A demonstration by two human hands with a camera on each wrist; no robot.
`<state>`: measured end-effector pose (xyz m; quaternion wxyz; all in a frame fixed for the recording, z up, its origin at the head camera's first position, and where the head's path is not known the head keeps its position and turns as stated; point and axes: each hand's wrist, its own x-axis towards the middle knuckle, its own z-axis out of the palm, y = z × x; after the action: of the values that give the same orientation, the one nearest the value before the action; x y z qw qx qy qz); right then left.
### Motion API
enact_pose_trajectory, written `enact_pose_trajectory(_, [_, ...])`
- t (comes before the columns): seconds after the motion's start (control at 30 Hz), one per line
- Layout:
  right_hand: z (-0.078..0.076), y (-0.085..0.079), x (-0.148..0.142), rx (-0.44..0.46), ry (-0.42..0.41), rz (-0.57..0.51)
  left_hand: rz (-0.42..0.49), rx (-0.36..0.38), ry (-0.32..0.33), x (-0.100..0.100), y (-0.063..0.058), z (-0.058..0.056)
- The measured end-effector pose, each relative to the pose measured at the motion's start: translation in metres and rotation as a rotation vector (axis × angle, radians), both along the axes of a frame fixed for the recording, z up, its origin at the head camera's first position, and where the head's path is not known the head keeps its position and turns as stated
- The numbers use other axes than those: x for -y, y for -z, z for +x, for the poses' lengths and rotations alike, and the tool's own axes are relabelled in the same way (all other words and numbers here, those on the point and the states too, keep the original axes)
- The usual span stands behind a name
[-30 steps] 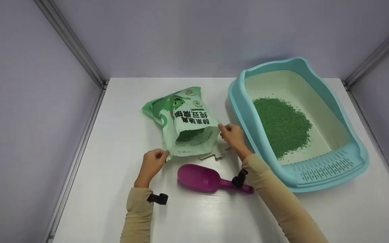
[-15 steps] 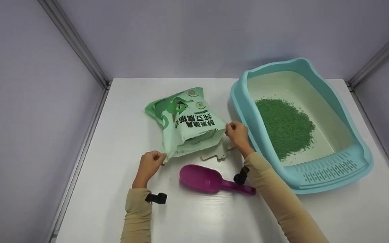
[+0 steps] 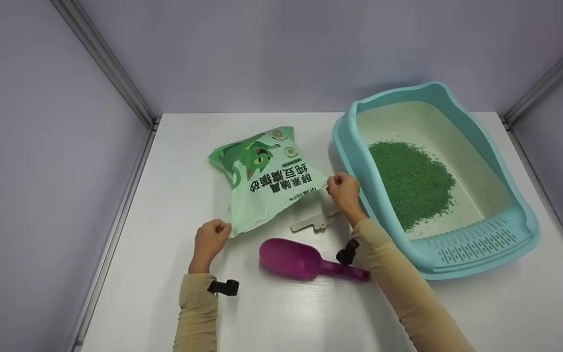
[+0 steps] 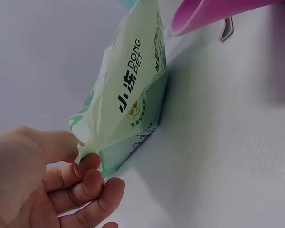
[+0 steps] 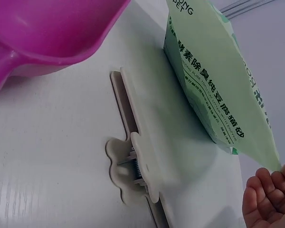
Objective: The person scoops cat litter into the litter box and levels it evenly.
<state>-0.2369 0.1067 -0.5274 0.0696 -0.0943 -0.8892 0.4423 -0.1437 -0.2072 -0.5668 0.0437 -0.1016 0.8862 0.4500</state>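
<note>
A pale green cat litter bag [image 3: 267, 171] with a cat print lies at the middle of the table, its open end toward me. My left hand [image 3: 211, 238] pinches the left corner of that end between thumb and forefinger, as the left wrist view shows with the hand [image 4: 71, 175] close up. At the right corner, my right hand [image 3: 344, 191] pinches the bag too; its curled fingers [image 5: 263, 194] show in the right wrist view. The mouth's edge is drawn nearly straight between both hands, and the litter inside is hidden.
A magenta scoop [image 3: 293, 259] lies in front of the bag, under my right wrist. Between scoop and bag rests a beige sealing clip [image 5: 133, 161]. To the right stands a blue litter box [image 3: 357, 161] with green litter [image 3: 411, 186]. Walls enclose the table.
The bag's mouth, gaping with green litter showing, has flattened as the corners were pulled apart. My left hand has moved left and my right hand slightly right; the printed front now lies flatter.
</note>
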Motion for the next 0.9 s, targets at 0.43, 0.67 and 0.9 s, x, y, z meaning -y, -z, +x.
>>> enact_pose_trajectory(0.43, [0.006, 0.007, 0.001, 0.088, -0.006, -0.2, 0.135, -0.024, -0.009, -0.005, 0.007, 0.0])
enact_pose_trajectory(0.67, [0.006, 0.01, 0.002, -0.026, -0.11, -0.126, 0.148, -0.133, 0.074, -0.004, 0.006, 0.001])
enact_pose_trajectory(0.9, [0.007, 0.006, 0.0, 0.045, -0.18, -0.232, 0.222, -0.053, 0.104, -0.002, 0.007, 0.003])
